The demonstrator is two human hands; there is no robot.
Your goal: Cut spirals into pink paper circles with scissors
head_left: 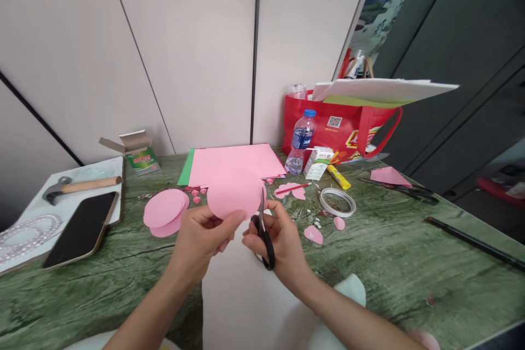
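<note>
Between thumb and fingers, my left hand (209,232) pinches a round pink paper disc (232,192) held up above the table. My right hand (279,238) grips a pair of scissors (267,243) with black handles, fingers in the loops. Their blades point up and meet the disc's right edge; whether they are cutting into it I cannot tell. Left of my hands lies a small stack of pink paper discs (164,210). Behind them are sheets of pink paper (238,157) with a green sheet under their left side.
At left lie a hammer (86,185) and a phone (82,229); an opened box (141,158) stands behind. To the right are a water bottle (301,145), a carton (318,164), a glue stick (339,176), a tape roll (350,206), pink paper petals (314,234) and a red bag (340,126).
</note>
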